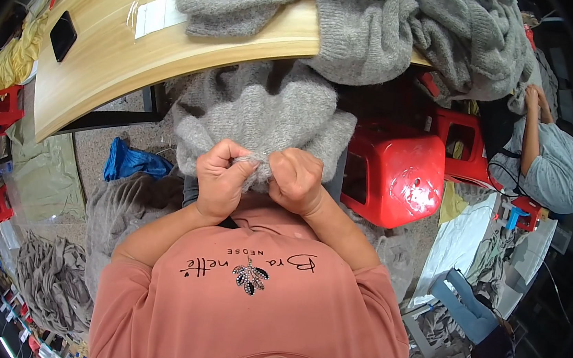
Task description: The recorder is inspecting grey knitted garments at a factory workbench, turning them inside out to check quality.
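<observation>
A fuzzy grey knitted garment [265, 118] lies bunched across my lap, its ribbed part spreading up toward the table edge. My left hand [221, 176] pinches its near edge between thumb and fingers. Close beside it, my right hand [295, 178] is curled into a fist on the same edge, a small gap apart from the left. The bit of knit between the two hands is drawn up and gathered. Whether any small tool or thread is in the fingers is too small to tell.
Ahead is a wooden table [104, 68] with a black phone [63, 36] and heaped grey knitwear [363, 31]. A red plastic stool [404, 173] stands close at my right. Blue cloth [133, 162] and a grey knit pile [56, 281] lie at left. A seated person [543, 162] works at far right.
</observation>
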`<move>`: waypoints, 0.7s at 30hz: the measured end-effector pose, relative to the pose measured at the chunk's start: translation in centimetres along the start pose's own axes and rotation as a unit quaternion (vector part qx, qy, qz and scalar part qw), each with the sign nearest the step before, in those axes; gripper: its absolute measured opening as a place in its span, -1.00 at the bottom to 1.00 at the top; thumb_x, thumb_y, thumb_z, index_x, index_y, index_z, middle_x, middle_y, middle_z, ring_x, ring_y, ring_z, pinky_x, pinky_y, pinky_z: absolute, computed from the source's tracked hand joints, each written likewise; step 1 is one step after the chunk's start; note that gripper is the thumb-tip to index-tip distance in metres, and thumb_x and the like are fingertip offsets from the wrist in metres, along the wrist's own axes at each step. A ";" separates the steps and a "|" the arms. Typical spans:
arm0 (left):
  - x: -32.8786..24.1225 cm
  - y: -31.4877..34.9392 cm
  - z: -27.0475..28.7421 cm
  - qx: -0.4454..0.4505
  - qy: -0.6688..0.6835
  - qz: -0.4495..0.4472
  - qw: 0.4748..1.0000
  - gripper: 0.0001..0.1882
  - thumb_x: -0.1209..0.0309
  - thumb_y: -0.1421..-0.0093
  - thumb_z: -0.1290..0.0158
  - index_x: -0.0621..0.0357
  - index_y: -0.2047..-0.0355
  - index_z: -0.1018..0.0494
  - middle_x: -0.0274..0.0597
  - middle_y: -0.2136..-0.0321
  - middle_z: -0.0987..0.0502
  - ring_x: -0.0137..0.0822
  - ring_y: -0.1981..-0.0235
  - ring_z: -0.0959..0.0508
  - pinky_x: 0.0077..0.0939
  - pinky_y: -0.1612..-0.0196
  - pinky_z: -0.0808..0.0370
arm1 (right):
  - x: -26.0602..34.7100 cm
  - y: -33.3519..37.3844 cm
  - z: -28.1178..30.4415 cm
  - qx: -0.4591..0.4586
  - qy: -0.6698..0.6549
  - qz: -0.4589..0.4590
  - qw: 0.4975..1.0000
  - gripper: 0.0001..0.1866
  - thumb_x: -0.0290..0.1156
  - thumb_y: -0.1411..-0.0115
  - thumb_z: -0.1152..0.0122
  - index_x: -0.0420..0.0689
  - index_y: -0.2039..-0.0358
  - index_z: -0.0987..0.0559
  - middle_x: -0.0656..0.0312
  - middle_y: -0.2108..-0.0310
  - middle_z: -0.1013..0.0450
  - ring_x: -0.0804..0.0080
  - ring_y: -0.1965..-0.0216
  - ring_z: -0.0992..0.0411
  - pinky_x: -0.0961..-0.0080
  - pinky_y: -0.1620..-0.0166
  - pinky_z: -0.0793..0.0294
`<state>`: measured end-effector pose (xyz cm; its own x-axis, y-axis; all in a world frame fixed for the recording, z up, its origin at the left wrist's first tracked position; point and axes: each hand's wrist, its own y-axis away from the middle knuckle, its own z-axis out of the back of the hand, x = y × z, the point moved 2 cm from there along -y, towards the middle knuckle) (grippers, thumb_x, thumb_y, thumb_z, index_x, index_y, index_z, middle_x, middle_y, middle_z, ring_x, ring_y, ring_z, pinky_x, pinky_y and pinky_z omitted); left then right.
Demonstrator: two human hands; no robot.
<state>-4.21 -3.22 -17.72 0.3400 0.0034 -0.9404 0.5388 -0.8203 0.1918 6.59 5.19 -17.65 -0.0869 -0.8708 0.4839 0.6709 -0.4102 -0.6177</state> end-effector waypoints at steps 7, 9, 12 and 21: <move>0.6 0.1 0.3 0.008 0.011 0.025 1.000 -0.96 0.62 -0.05 -0.02 0.27 0.51 -0.38 -0.45 0.62 -0.38 -0.69 0.59 -0.25 -0.78 0.56 -0.19 | -0.4 0.4 0.0 0.027 0.031 0.018 0.999 -0.78 -0.62 0.34 -0.04 -0.24 0.54 -0.40 0.19 0.74 -0.18 0.29 0.74 -0.24 0.43 0.67 -0.23; 0.9 -0.1 0.4 -0.005 0.108 0.068 0.992 -0.94 0.59 -0.06 -0.03 0.26 0.52 -0.38 -0.44 0.62 -0.38 -0.69 0.58 -0.25 -0.78 0.54 -0.20 | -0.6 0.4 -0.2 0.031 -0.006 -0.009 0.999 -0.77 -0.62 0.34 -0.04 -0.25 0.53 -0.40 0.18 0.73 -0.19 0.28 0.73 -0.25 0.42 0.65 -0.25; 0.7 -0.4 0.4 0.019 0.031 0.033 0.999 -0.92 0.56 -0.06 -0.05 0.25 0.53 -0.38 -0.46 0.64 -0.37 -0.70 0.60 -0.25 -0.79 0.57 -0.19 | -0.9 0.7 -0.5 0.033 -0.113 -0.064 0.991 -0.76 -0.63 0.33 -0.03 -0.26 0.51 -0.41 0.17 0.73 -0.20 0.27 0.72 -0.25 0.42 0.64 -0.26; -0.1 -0.1 0.3 0.042 -0.081 0.001 0.996 -0.92 0.55 -0.06 -0.06 0.24 0.53 -0.37 -0.52 0.69 -0.32 -0.71 0.65 -0.20 -0.78 0.63 -0.14 | 0.6 0.6 -0.1 0.019 0.018 -0.026 0.999 -0.86 -0.57 0.25 -0.02 -0.22 0.56 -0.36 0.25 0.75 -0.17 0.38 0.74 -0.24 0.49 0.69 -0.24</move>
<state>-4.52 -3.36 -17.76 0.2080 -0.0853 -0.9744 0.4688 -0.8656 0.1758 6.86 4.44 -17.81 -0.1488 -0.8578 0.4920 0.6922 -0.4457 -0.5676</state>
